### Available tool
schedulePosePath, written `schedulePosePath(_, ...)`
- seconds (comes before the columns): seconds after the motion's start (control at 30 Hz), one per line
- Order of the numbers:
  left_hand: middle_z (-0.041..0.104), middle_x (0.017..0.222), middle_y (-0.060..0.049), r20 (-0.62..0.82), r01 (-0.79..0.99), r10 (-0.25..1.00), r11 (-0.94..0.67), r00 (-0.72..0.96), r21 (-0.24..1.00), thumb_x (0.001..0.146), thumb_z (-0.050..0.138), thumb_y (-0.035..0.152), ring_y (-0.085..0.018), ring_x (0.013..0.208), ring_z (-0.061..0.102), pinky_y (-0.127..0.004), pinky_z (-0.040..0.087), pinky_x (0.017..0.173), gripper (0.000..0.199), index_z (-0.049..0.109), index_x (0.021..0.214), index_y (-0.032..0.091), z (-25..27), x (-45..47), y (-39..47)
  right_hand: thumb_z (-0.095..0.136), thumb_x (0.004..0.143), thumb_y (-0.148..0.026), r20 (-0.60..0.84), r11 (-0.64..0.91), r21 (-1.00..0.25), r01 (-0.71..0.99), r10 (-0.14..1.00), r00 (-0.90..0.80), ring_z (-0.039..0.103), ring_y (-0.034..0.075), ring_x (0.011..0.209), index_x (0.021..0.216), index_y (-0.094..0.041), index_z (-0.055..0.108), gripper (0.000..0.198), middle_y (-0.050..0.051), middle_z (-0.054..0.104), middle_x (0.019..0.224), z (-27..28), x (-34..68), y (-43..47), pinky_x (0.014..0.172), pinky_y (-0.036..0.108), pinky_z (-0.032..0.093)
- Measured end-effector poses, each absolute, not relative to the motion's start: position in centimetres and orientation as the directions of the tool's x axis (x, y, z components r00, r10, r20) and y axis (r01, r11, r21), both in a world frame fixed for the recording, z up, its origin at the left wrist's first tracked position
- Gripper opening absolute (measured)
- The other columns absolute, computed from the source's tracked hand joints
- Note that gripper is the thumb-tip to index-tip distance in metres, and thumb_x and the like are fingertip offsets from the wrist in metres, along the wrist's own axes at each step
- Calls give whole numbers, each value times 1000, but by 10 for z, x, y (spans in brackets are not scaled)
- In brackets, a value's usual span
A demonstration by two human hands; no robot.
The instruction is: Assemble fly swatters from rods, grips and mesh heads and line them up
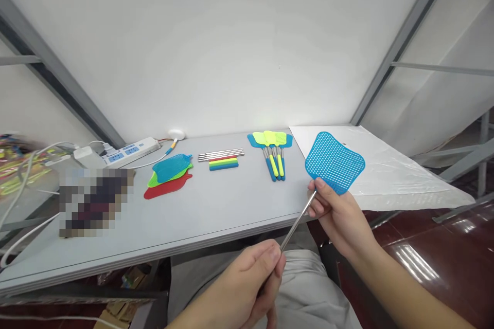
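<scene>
Swatter (303, 214) was up in the air, around the table's front edge and the lap (304, 288). I had the right hand (339, 213) pinching the blue head (335, 159) at its base and the left hand (260, 272) closed round the rod (292, 233) lower down; couldn't tell what that fist covered. Judged it light: head looked like thin, bendy plastic, rod stiff smooth metal, probably slippery and apt to twist. Not very fragile; base and rod seemed the best holds, since the mesh would likely flex.

On the table (235, 195): three loose heads (172, 167) overlapping at left, then spare rods (221, 154) with coloured grips (224, 163) just in front, then a bunch of whole swatters (280, 164) near the wall (247, 51). White sheet (386, 164) lay right, behind the blue head. Power strip (135, 150) and pixelated patch (96, 203), unreadable, sat far left. Only the table edge looked close enough to bump.
</scene>
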State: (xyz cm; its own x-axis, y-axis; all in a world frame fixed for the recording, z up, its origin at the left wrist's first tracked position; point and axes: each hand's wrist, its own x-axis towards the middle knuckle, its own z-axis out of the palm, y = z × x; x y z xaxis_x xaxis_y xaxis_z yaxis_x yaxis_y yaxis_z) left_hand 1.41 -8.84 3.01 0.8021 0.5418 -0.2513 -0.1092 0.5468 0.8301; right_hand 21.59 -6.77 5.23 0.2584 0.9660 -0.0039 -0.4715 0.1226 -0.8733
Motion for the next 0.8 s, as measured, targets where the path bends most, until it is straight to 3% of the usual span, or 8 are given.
schedulePosePath(0.07,35,36,13,-250,-89,543,522,802,848,99,35,43,-3,24,18,-22,49,49,33,45,78,20,30,13,-87,72,81,-37,-8,134,-863,-488,960,279,38,7,51,82,-16,67,22,-7,35,58,53,219,-70,50,23,42)
schedulePosePath(0.17,35,37,13,-255,-70,561,493,788,867,99,36,44,-3,24,18,-22,49,50,33,45,78,20,32,10,-88,70,82,-42,-29,90,-857,-507,975,222,38,7,50,93,-18,67,27,-7,37,58,49,207,-77,50,22,40)
schedulePosePath(0.23,35,37,13,-261,-67,575,486,775,871,99,36,44,-4,25,19,-23,48,49,33,45,79,20,35,7,-90,67,84,-45,-39,0,-898,-441,996,80,42,8,50,95,-19,67,29,-6,44,57,43,193,-84,52,23,39)
schedulePosePath(0.33,34,36,13,-258,-69,607,461,751,885,99,35,46,-5,25,19,-23,48,48,32,47,85,20,37,4,-90,56,89,-51,-51,-103,-943,-316,984,-169,47,10,50,83,-17,65,36,-4,47,52,36,175,-93,53,25,38)
schedulePosePath(0.4,34,37,13,-254,-55,621,433,741,900,99,35,47,-5,26,19,-23,48,47,33,47,85,21,37,3,-88,51,92,-53,-25,-82,-958,-274,978,-206,46,10,51,78,-16,65,41,-4,46,52,33,171,-94,54,25,36)
schedulePosePath(0.53,33,39,12,-217,-31,596,378,773,925,98,36,49,-6,30,22,-22,48,48,35,42,78,22,35,3,-83,55,91,-49,31,8,-973,-229,995,-100,43,9,51,80,-17,66,36,-4,44,53,35,184,-90,54,25,33)
schedulePosePath(0.67,31,43,10,-243,114,560,256,792,960,98,30,53,-9,38,28,-22,47,51,38,39,77,23,42,-1,-78,59,89,-47,23,42,-946,-320,998,62,38,8,50,79,-18,64,32,-6,39,53,44,201,-83,52,24,33)
schedulePosePath(0.8,48,58,4,-253,447,677,-126,692,885,98,29,51,-13,57,46,-23,41,62,39,43,77,22,54,-17,-72,65,85,-45,31,134,-906,-402,967,253,32,7,50,78,-18,64,28,-7,35,55,56,223,-74,50,22,32)
